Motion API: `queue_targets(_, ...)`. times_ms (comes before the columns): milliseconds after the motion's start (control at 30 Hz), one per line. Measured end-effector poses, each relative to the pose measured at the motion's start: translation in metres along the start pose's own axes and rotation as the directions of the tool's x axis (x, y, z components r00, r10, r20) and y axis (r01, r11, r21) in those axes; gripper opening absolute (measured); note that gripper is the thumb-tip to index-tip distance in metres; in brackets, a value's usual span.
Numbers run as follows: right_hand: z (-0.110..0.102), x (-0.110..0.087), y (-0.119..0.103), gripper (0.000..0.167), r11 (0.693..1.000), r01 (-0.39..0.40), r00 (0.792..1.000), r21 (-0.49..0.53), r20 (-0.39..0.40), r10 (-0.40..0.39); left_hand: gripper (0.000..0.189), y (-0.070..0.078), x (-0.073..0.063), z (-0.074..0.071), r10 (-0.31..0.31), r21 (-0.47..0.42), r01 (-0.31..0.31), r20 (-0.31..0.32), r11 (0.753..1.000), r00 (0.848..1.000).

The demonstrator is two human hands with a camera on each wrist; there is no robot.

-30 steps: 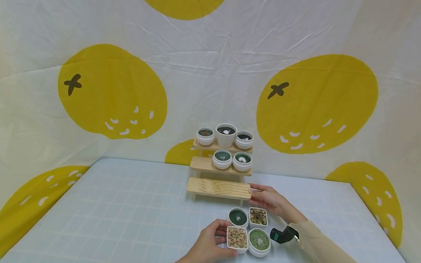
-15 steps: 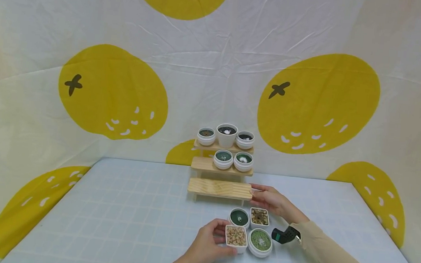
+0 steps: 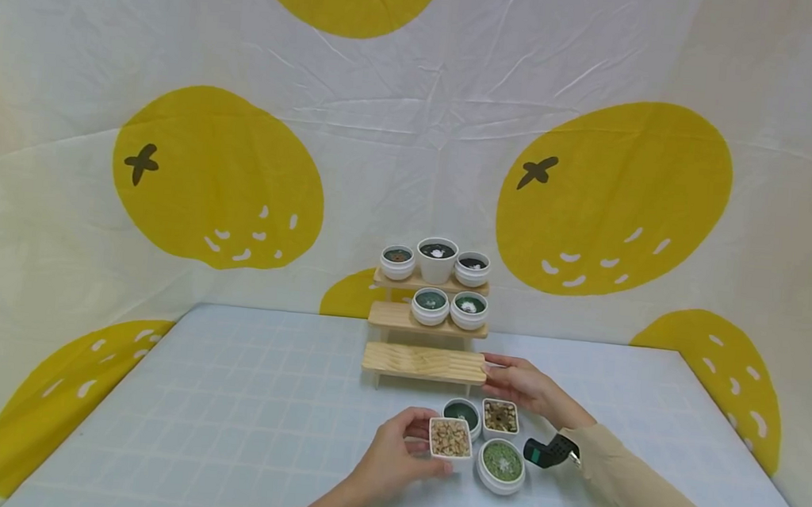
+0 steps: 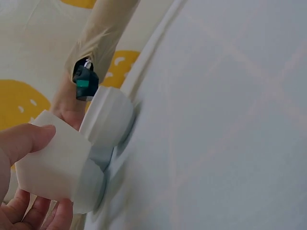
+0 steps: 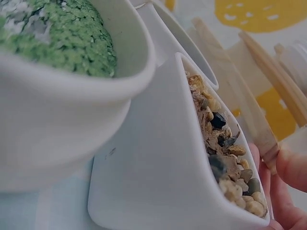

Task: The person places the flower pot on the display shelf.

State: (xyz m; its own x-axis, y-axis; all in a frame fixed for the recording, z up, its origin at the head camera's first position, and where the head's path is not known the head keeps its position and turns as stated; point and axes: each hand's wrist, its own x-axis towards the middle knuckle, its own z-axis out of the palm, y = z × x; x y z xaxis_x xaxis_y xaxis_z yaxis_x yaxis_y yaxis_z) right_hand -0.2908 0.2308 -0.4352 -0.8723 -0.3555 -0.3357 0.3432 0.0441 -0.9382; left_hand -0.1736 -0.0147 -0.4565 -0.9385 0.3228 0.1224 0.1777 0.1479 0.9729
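Observation:
A square white pot of beige pebbles [image 3: 450,438] is pinched between the thumb and fingers of my left hand [image 3: 390,457]. It hangs above the table, partly covering a round pot with a dark green top [image 3: 461,411]. In the left wrist view the thumb lies on one side of the raised pot [image 4: 55,163], with fingertips on the other. My right hand [image 3: 520,387] grips the right end of the lowest step [image 3: 422,363] of a wooden tiered stand. The right wrist view shows its thumb and fingers on the wood's edge [image 5: 268,148].
By my hands stand a round pot with a green granular top [image 3: 502,462] and a square pot of mixed pebbles [image 3: 500,417]. Several round white pots occupy the middle step [image 3: 390,315] and top step [image 3: 379,278]. A fruit-printed cloth [image 3: 413,166] hangs behind the table.
My left hand has lifted the square pebble pot and shifted it slightly left and away from me, apart from the green-topped pot. The right hand stays on the stand.

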Motion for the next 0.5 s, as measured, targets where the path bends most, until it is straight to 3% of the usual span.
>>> queue_targets(500, 0.0, 0.0, 0.0, 0.062, 1.0, 0.003, 1.0, -0.003, 0.001, -0.003, 0.059, 0.019, 0.001, -0.013, 0.012, -0.01, -0.013, -0.065, 1.0, 0.998)
